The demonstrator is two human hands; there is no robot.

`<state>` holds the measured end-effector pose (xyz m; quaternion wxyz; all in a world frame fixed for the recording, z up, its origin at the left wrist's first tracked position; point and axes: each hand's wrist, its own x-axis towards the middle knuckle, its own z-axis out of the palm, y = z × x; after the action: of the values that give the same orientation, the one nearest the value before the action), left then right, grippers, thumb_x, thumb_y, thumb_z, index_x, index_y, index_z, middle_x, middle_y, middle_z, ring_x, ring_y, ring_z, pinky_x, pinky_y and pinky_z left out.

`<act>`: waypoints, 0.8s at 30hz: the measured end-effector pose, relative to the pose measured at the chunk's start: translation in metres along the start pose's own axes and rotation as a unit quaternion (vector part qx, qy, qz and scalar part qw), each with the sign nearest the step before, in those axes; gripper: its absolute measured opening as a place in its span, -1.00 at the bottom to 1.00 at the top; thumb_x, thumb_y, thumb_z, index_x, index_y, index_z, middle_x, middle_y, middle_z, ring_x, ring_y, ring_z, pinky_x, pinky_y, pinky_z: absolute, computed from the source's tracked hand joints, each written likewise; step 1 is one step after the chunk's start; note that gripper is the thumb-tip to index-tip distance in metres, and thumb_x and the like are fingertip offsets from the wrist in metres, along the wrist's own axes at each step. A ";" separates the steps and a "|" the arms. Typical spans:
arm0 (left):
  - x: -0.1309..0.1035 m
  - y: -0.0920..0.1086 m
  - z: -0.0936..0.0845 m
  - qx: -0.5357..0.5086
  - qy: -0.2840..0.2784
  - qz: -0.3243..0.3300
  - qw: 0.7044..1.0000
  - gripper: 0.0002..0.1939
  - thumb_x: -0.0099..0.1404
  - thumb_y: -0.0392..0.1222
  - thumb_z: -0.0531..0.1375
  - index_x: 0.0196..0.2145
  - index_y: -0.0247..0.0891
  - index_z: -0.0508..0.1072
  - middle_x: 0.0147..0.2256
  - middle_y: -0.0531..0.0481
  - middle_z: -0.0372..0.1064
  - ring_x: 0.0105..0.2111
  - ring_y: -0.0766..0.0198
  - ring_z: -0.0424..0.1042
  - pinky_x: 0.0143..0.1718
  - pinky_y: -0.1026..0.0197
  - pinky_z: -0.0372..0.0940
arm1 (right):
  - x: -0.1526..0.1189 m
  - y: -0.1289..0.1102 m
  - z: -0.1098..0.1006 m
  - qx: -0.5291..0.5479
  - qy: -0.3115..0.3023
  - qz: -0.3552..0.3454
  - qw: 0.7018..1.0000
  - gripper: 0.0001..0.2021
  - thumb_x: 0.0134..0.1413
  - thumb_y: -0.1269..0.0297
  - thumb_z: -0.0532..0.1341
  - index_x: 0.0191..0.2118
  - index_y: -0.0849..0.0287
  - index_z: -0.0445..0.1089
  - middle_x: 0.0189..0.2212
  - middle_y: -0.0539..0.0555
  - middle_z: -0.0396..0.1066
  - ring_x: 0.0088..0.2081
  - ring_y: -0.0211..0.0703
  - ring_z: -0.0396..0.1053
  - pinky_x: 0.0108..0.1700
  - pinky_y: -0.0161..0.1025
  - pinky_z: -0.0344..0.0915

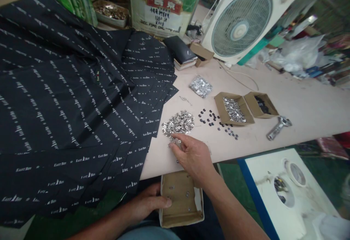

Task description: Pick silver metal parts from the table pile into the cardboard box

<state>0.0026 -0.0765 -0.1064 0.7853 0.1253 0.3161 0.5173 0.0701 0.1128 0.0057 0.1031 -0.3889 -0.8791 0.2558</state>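
My left hand (pixel 153 200) grips a small open cardboard box (pixel 179 214) below the table edge, its thumb inside over the wall. A few small metal snap pieces lie on the box's bottom. Over the table, my right hand (pixel 193 154) is at the near side of a pile of silver snap fasteners (pixel 182 121). Its index finger and thumb are apart, with several loose pieces around their tips; the other fingers are partly hidden under the hand. Dark round snap caps (pixel 210 118) lie scattered to the right of the pile.
Black printed fabric (pixel 68 105) covers the table's left side. To the right are a cardboard box of silver snaps (pixel 233 109), a box of dark pieces (pixel 262 105) and a metal tool (pixel 279 127). A bag of snaps (pixel 201 86) and a box fan (pixel 242 25) stand farther back.
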 end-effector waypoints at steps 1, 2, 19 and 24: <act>-0.001 0.000 0.000 0.002 0.004 0.000 1.000 -0.41 0.13 -0.16 0.35 0.14 -0.29 0.56 0.07 -0.20 0.61 0.10 -0.19 0.52 0.26 -0.19 0.25 | 0.000 -0.001 0.000 -0.011 -0.004 -0.007 1.000 -0.77 0.20 0.22 0.31 -0.06 0.04 0.62 -0.64 -0.14 0.24 -0.57 -0.24 0.20 -0.43 -0.26 0.07; -0.001 0.000 -0.001 0.005 0.006 0.000 1.000 -0.42 0.13 -0.16 0.35 0.14 -0.29 0.56 0.07 -0.20 0.61 0.10 -0.19 0.52 0.27 -0.19 0.25 | 0.000 -0.001 -0.001 -0.018 -0.008 -0.012 1.000 -0.81 0.20 0.22 0.31 -0.11 0.04 0.62 -0.64 -0.14 0.24 -0.57 -0.24 0.19 -0.43 -0.26 0.06; -0.002 -0.002 -0.003 0.006 0.002 0.000 1.000 -0.40 0.15 -0.15 0.34 0.16 -0.28 0.55 0.06 -0.19 0.61 0.08 -0.18 0.53 0.25 -0.18 0.27 | -0.003 0.004 -0.006 -0.017 -0.026 -0.023 0.999 -0.87 0.22 0.28 0.26 -0.28 0.05 0.59 -0.61 -0.11 0.30 -0.56 -0.26 0.22 -0.41 -0.27 0.06; 0.000 -0.007 -0.005 -0.001 -0.001 0.000 1.000 -0.42 0.15 -0.17 0.34 0.16 -0.28 0.55 0.08 -0.20 0.60 0.10 -0.17 0.53 0.26 -0.17 0.26 | -0.004 0.001 -0.005 0.004 -0.006 -0.022 1.000 -0.85 0.22 0.26 0.27 -0.17 0.06 0.62 -0.62 -0.12 0.30 -0.56 -0.26 0.22 -0.41 -0.28 0.10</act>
<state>0.0049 -0.0800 -0.1139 0.7860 0.1248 0.3149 0.5172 0.0754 0.1123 0.0088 0.1048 -0.3675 -0.8870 0.2593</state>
